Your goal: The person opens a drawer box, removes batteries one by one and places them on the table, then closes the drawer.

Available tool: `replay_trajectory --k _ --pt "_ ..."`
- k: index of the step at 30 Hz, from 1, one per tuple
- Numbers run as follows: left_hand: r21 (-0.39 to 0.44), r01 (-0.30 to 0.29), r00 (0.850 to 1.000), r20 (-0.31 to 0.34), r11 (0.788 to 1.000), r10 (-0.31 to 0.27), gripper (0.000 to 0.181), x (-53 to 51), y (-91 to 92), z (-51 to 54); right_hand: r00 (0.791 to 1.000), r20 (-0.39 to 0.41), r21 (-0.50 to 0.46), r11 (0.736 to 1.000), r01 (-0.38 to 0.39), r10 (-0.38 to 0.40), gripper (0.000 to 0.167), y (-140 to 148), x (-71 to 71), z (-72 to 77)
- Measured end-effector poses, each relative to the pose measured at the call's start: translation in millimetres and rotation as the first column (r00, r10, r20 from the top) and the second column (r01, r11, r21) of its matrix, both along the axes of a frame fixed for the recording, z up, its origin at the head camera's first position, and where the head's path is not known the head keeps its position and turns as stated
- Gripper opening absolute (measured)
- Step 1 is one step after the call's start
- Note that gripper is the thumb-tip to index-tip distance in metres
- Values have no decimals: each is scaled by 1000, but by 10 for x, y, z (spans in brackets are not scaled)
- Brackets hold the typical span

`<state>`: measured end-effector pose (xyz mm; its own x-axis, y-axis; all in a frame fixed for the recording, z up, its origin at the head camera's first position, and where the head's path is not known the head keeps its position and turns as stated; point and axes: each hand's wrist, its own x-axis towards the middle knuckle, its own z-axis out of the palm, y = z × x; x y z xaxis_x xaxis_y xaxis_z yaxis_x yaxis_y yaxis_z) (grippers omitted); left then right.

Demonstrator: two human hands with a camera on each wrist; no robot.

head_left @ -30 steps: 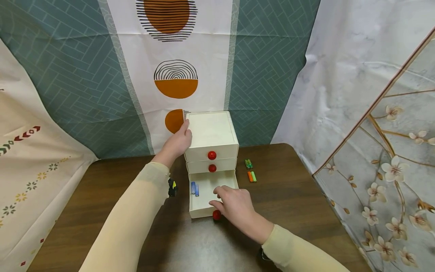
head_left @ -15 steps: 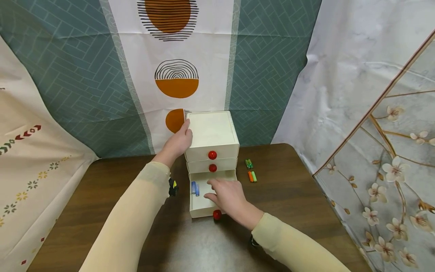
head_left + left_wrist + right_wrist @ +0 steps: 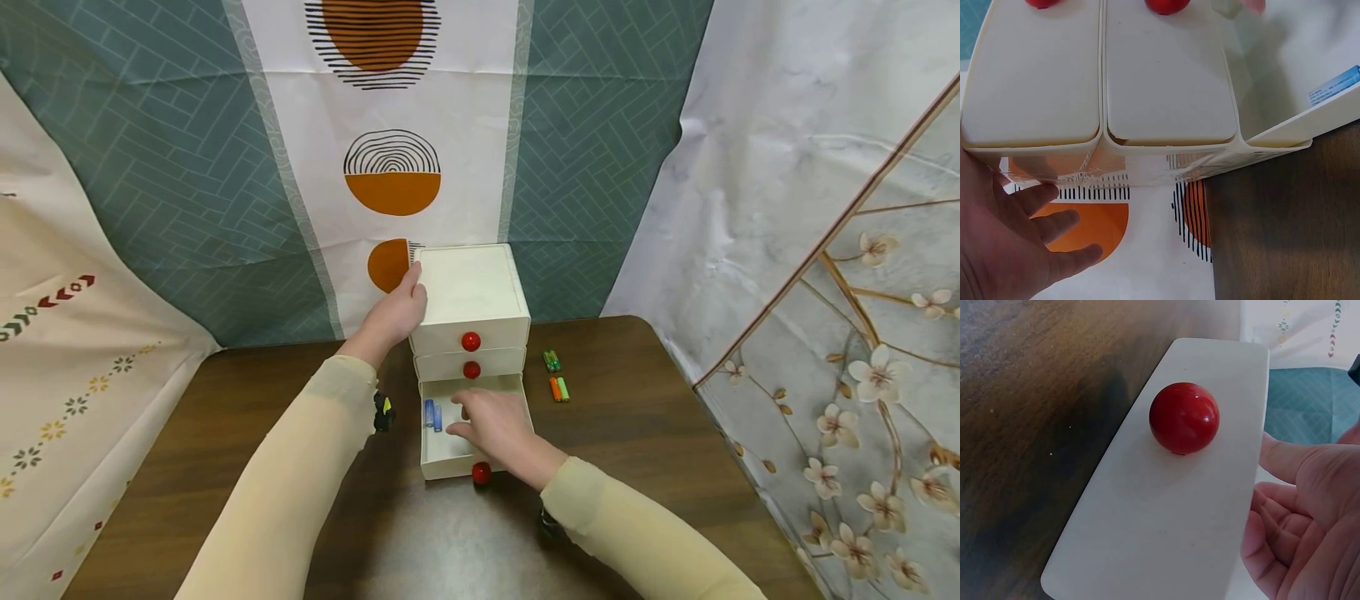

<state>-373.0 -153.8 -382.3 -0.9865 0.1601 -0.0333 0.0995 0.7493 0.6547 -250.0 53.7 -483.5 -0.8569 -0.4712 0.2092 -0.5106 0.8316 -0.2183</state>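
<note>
A white drawer unit [image 3: 472, 283] with red knobs stands on the table, its bottom drawer [image 3: 450, 468] pulled out. Two blue batteries [image 3: 437, 419] lie at the left of that drawer; one blue battery [image 3: 1335, 86] shows in the left wrist view. My left hand [image 3: 392, 317] rests against the unit's upper left side, thumb at the top edge and fingers [image 3: 1057, 225] loosely extended. Over the open drawer hovers my right hand [image 3: 497, 423], thumb out and fingers loosely bent, nothing seen in it. The right wrist view has it behind the drawer front with its red knob [image 3: 1184, 419].
Right of the unit lie a green battery pair [image 3: 552, 361] and an orange and a light green battery [image 3: 559, 389]. A small black and yellow object [image 3: 383, 412] sits left of the unit, partly behind my left sleeve. Patterned cloth [image 3: 600, 167] hangs behind the wooden table [image 3: 637, 442].
My right hand has moved left and slightly up, further over the open drawer towards the blue batteries. The left hand keeps its place on the unit.
</note>
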Motion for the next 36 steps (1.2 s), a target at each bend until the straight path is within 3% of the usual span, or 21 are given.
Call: replay_trajectory --k 7,16,25,32,36 --pt "-1 5 1000 -4 1000 -5 67 2 -4 -3 997 77 -6 1000 12 -12 47 -56 -70 -39" --pt "6 -6 1000 0 1000 6 67 2 -7 -2 995 105 10 1000 2 -3 49 -133 -143 -95" --pt "19 -3 1000 -6 1000 3 68 18 3 7 975 214 87 996 33 -51 54 -240 -242 -181" --pt "23 2 1000 -3 1000 -2 68 23 12 3 972 226 106 994 33 -57 47 -275 -252 -191" --pt "28 -5 1000 1 1000 5 68 24 11 10 976 213 102 994 26 -48 35 -290 -265 -196"
